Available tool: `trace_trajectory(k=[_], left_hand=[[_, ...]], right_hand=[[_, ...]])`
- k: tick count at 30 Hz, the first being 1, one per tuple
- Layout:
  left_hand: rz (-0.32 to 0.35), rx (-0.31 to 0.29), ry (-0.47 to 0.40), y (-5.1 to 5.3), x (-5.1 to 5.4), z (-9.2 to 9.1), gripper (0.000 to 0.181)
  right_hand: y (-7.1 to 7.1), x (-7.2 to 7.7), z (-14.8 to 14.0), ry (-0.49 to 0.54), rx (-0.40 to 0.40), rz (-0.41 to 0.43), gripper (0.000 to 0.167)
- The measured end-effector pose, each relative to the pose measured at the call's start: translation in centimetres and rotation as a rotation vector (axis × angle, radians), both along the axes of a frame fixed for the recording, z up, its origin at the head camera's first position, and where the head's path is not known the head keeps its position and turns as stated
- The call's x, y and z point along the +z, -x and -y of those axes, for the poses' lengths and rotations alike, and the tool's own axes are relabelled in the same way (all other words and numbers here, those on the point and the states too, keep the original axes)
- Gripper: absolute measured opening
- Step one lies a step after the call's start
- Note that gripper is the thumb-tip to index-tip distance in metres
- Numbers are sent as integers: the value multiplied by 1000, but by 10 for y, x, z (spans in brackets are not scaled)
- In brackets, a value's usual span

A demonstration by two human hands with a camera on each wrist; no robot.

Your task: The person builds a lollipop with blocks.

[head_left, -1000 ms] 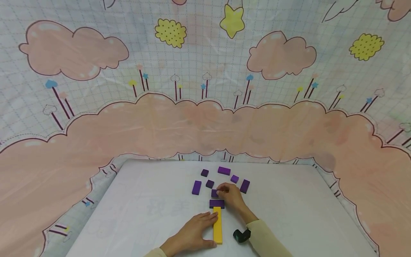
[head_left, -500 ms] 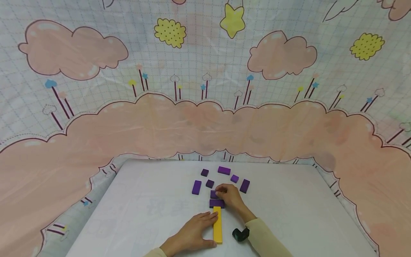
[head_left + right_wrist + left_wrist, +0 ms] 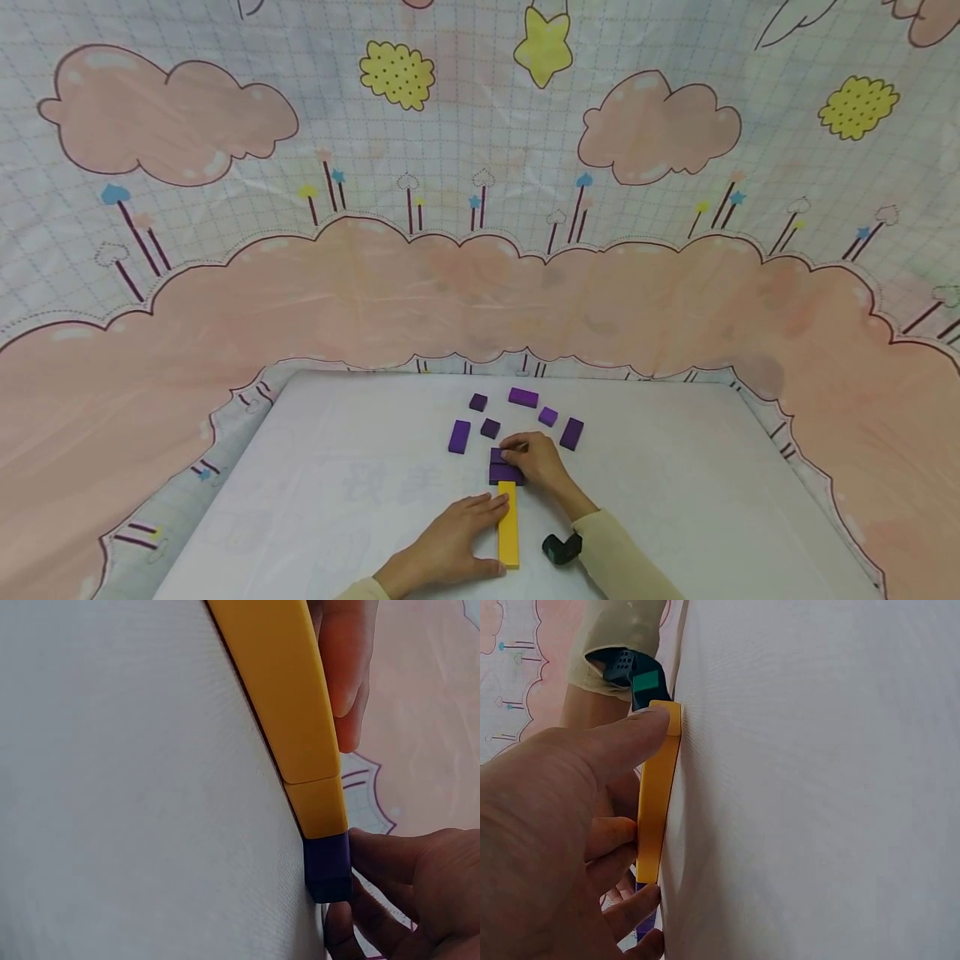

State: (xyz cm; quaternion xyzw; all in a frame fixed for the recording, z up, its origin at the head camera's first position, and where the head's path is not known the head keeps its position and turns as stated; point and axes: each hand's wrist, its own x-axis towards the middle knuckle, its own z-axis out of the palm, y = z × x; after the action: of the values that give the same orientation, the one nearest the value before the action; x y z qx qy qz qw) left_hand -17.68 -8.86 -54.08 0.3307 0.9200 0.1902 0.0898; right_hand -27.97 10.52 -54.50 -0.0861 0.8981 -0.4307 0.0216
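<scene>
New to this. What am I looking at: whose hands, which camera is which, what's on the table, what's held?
No robot here: these are a person's bare left hand and right hand, in pale sleeves. The wide picture comes from a head camera, looking forward and down; the other two come from wrist cameras, one per hand. On the white tabletop, a long rectangular yellow block ends against a rectangular purple block, and six loose purple blocks lie beyond. The left hand rests on the yellow block. The right hand pinches a small purple block, partly hidden, seemingly touching the rectangular one.

right hand (image 3: 542,462) brought small block (image 3: 496,456) seemingly against wide block (image 3: 504,475)
</scene>
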Motion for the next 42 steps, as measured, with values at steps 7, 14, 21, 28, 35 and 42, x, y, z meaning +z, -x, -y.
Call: trace_trajectory(k=[7,14,21,28,35,42], left_hand=[[-13,-3,-5,-1,-1,1,79],[-10,0,9,1,-2,0,80],[-1,2,4,2,-1,0,80],[15,11,2,0,0,0,80],[2,5,-6,1,2,0,79],[19,12,-7,1,1,-2,80]], right_hand=[[-2,-1,1,-22,6,-12,12],[-1,-1,0,-32,14,-5,14],[-1,1,0,-50,23,-16,15],[-3,0,0,-40,19,-3,16],[-3,2,-1,-21,30,-25,17],[-4,5,-2,-17,22,6,18]])
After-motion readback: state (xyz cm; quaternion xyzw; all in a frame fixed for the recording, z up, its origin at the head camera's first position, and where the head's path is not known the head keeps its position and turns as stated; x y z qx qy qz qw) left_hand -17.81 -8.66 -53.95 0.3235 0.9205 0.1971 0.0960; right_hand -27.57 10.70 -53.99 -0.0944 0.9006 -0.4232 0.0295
